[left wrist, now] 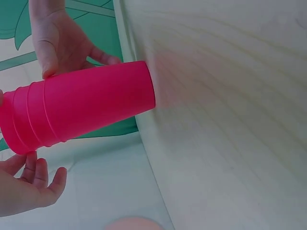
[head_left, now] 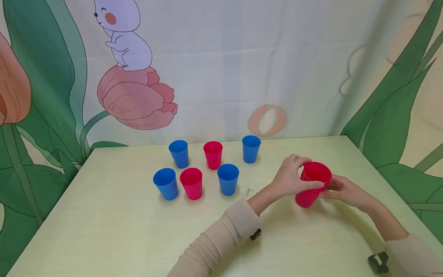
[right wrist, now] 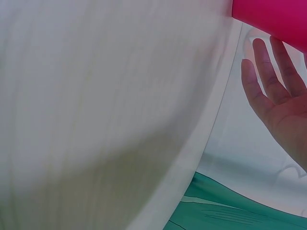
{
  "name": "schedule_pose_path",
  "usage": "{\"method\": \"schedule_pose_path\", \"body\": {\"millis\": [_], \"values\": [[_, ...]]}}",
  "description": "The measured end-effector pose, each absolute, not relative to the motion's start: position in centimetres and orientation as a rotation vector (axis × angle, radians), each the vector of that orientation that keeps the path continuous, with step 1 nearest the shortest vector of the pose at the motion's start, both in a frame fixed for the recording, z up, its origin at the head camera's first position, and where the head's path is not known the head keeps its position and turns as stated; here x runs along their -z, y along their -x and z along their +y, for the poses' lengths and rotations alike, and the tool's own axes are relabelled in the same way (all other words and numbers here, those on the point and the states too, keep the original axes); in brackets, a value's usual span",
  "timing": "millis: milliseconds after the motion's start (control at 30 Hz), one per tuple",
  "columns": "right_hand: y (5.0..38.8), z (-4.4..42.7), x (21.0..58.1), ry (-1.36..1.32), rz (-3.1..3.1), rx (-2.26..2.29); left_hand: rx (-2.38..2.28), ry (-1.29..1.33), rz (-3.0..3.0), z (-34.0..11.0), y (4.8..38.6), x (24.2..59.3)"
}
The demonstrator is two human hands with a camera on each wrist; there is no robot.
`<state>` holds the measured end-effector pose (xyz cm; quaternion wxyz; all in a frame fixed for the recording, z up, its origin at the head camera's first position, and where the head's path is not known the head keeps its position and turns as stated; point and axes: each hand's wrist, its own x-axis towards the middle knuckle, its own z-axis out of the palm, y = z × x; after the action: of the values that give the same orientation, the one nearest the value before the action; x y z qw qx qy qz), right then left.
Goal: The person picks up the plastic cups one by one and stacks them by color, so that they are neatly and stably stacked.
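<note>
A stack of nested red cups (head_left: 307,198) stands tilted over the right part of the table. Across its upper rim my left hand (head_left: 290,177) grips, thumb on the near side and fingers on the far side. From the right, my right hand (head_left: 348,192) holds the stack's side. In the left wrist view the nested red cups (left wrist: 96,103) show several rims close together, and their base is close to the tabletop. The right wrist view catches only a corner of the red stack (right wrist: 278,19), with the right hand's fingers (right wrist: 268,81) spread near it.
Left of the hands, two rows of cups stand mouth up. The back row has a blue cup (head_left: 179,154), a red cup (head_left: 213,156) and a blue cup (head_left: 250,150). In front are blue (head_left: 166,185), red (head_left: 192,184) and blue cups (head_left: 228,181). A printed curtain (head_left: 207,77) hangs behind.
</note>
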<state>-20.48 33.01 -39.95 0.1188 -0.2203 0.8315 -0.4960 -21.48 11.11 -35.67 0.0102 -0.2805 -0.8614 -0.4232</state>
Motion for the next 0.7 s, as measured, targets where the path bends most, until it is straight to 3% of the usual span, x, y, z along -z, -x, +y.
{"method": "schedule_pose_path", "body": {"millis": [700], "values": [[20.6,33.0,40.2,0.650,2.445,1.445,1.348,1.004,-2.594,8.0,20.0,34.6]]}}
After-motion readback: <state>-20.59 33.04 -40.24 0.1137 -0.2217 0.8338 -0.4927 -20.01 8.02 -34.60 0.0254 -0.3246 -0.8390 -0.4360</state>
